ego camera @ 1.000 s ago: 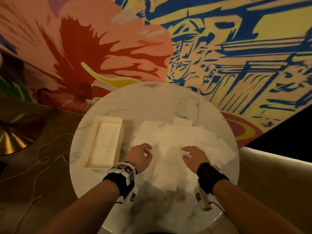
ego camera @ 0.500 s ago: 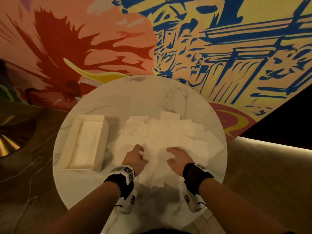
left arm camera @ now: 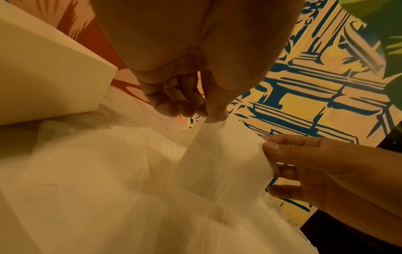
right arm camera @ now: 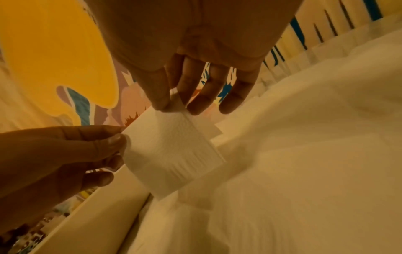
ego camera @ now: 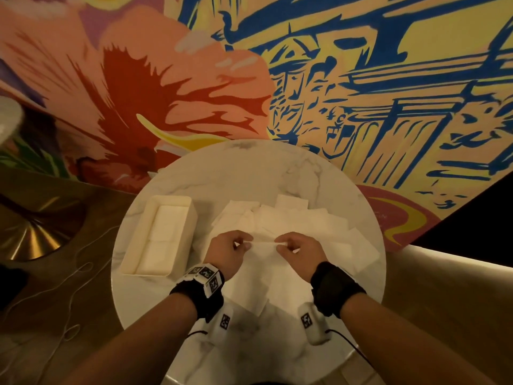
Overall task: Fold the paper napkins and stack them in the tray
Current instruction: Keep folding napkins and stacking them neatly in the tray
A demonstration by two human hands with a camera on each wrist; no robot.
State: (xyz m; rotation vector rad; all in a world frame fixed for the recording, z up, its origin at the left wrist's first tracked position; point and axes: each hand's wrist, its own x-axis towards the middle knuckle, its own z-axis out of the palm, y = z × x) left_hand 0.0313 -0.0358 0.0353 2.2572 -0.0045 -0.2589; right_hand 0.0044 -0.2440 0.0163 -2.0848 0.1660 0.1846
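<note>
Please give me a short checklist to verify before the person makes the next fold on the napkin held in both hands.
1. left hand pinches one corner of the held napkin: ok.
2. right hand pinches the opposite corner: ok.
3. Held napkin lifted off the pile of loose napkins: ok.
4. Only a single sheet is held: cannot tell.
5. tray stands beside the pile, on the left-hand side: ok.
6. Room left in the tray above the folded napkins: ok, the walls stand higher.
</note>
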